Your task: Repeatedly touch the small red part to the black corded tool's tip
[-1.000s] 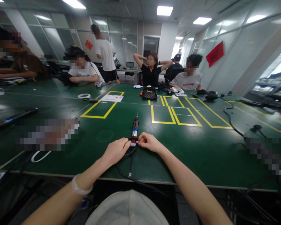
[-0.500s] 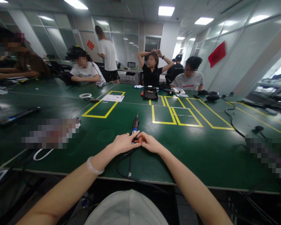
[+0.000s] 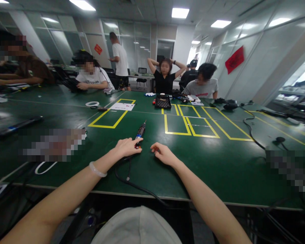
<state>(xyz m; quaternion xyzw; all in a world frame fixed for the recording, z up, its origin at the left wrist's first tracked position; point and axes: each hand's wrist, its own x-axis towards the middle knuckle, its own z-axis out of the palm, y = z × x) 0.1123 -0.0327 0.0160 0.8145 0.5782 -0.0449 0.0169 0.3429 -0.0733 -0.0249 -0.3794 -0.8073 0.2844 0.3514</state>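
My left hand (image 3: 127,147) is wrapped round the rear of a black electric screwdriver (image 3: 141,130) with a blue band. Its thin bit points away from me, tilted slightly right, and the palm and fingers hide part of the body. From its back end a black cord (image 3: 139,187) with a small ring terminal curves over the table edge. My right hand (image 3: 164,154) rests just right of the screwdriver, apart from it, fingers loosely bent with nothing in them. Both hands are over the green table (image 3: 205,169).
Yellow tape outlines (image 3: 178,134) mark the tabletop. Farther back are a black tray (image 3: 163,102) with small pieces in it, a white paper (image 3: 122,106) and a white cable coil (image 3: 92,104). A black cable (image 3: 251,128) lies at right. Several people are round the table's far side.
My left hand has moved left with the electric screwdriver, whose bit now leans more to the right. My right hand no longer touches the left hand or the tool.
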